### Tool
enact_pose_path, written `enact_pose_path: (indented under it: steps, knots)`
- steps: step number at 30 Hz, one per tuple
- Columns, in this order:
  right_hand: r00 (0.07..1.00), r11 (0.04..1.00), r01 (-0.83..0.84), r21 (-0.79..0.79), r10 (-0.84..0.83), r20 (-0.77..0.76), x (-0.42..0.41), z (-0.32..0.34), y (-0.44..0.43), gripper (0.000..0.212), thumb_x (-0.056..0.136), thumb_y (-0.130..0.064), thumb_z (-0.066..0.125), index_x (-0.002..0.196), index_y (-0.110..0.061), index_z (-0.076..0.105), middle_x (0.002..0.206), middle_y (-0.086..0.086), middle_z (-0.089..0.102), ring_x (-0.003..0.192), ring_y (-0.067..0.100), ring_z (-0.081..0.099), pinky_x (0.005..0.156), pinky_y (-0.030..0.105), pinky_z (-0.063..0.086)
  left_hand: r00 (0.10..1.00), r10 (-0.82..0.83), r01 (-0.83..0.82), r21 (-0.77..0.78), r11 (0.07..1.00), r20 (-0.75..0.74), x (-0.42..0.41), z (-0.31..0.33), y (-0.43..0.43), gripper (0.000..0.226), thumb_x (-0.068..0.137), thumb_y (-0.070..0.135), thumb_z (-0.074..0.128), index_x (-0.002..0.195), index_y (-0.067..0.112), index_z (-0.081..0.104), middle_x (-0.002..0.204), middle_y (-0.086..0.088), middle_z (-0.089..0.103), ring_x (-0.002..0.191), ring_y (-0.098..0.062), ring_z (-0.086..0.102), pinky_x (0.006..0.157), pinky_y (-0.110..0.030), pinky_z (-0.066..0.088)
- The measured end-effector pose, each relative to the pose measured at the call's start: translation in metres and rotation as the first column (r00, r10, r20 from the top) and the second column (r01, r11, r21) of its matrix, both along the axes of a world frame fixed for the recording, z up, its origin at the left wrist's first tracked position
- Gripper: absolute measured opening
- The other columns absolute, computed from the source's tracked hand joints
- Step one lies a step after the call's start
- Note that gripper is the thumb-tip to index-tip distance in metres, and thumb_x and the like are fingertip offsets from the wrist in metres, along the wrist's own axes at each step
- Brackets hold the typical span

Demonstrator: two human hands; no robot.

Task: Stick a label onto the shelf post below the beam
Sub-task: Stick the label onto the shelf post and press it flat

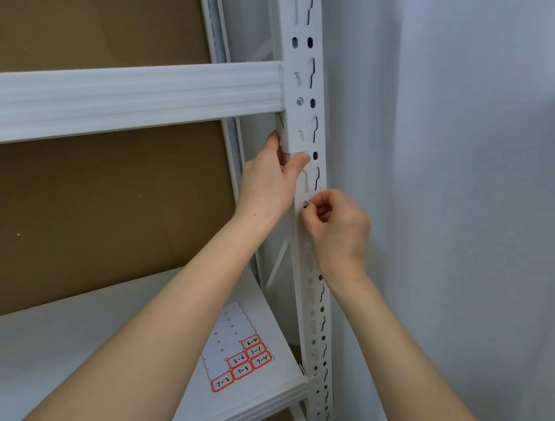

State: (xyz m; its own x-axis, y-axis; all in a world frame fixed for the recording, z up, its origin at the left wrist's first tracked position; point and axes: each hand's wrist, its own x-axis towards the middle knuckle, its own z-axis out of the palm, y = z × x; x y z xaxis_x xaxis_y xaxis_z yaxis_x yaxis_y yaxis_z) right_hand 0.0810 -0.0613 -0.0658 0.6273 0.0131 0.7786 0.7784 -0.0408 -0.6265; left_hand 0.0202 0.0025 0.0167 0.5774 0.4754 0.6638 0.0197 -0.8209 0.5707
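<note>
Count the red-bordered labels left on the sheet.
6 labels, all at the sheet's near end: 6-4, 7-1, 7-4, 6-6, 7-3, 7-2. None looks hidden.

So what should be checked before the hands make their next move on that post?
1. Left hand grips post just below beam: ok.
2. Label in right hand: cannot tell, the curl hides it.
3. Label already on post: cannot tell.
4. Hole-free spot for it: not ok, post is perforated throughout.
5. Sheet of spare labels on shelf: ok.
</note>
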Motion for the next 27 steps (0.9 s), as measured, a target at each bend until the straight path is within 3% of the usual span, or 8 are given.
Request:
enact_pose_path:
  steps: [6,11,15,22,25,27]
  knots:
    - [0.988,0.99,-0.123,0.074,0.129,-0.083,0.002,-0.003,-0.004,0.006,0.078,-0.003,0.064,0.075,-0.007,0.062,0.069,0.002,0.061,0.059,0.015,0.051,0.06,0.028,0.046,1.0,0.001,-0.001,0.003,1.0,0.005,0.0,-0.001,0.0,0.034,0.095,0.03,0.053,0.124,0.013,0.051,0.115,-0.002,0.066,0.107,-0.021,0.061,0.092,-0.036,0.049]
    - [0.99,0.985,-0.123,0.123,0.113,0.087,0.0,-0.014,-0.007,0.016,0.079,-0.002,0.064,0.092,-0.01,0.071,0.081,-0.003,0.062,0.07,0.008,0.054,0.064,0.007,0.044,1.0,-0.001,0.001,0.001,1.0,0.007,0.0,-0.001,0.0,0.035,0.095,0.031,0.053,0.125,0.012,0.051,0.117,-0.003,0.065,0.11,-0.023,0.059,0.093,-0.035,0.048]
    - [0.987,0.986,-0.081,0.145,0.059,0.15,0.004,-0.018,-0.005,0.008,0.08,-0.005,0.067,0.085,-0.007,0.072,0.079,-0.007,0.056,0.067,0.006,0.051,0.061,0.007,0.043,1.0,0.005,-0.005,0.0,1.0,0.004,0.002,-0.001,0.001,0.041,0.095,0.033,0.052,0.13,0.011,0.049,0.118,-0.004,0.065,0.11,-0.024,0.06,0.094,-0.039,0.049]
    - [0.986,0.988,-0.087,0.13,0.067,0.151,0.006,-0.014,-0.001,0.005,0.081,-0.006,0.063,0.079,-0.008,0.067,0.076,-0.001,0.06,0.066,0.007,0.05,0.061,0.007,0.039,1.0,0.006,-0.006,0.014,1.0,0.006,0.003,-0.003,0.003,0.044,0.095,0.033,0.052,0.133,0.012,0.047,0.119,-0.002,0.064,0.11,-0.02,0.06,0.093,-0.035,0.049]
    - [0.99,0.975,-0.131,0.179,0.119,0.076,0.003,-0.015,0.0,0.008,0.081,-0.004,0.065,0.085,-0.01,0.068,0.079,-0.002,0.061,0.069,0.009,0.054,0.062,0.011,0.044,1.0,0.015,-0.015,0.016,1.0,0.001,0.003,-0.002,0.003,0.045,0.095,0.034,0.052,0.134,0.012,0.046,0.118,-0.002,0.064,0.109,-0.02,0.06,0.093,-0.035,0.049]
    - [0.989,0.973,-0.126,0.195,0.109,0.096,0.001,-0.018,0.001,0.011,0.081,-0.003,0.066,0.09,-0.008,0.07,0.081,-0.002,0.061,0.07,0.007,0.055,0.065,0.007,0.043,1.0,0.013,-0.013,0.014,1.0,0.005,0.002,-0.002,0.002,0.043,0.095,0.033,0.052,0.132,0.012,0.047,0.118,-0.001,0.065,0.108,-0.02,0.06,0.091,-0.032,0.049]
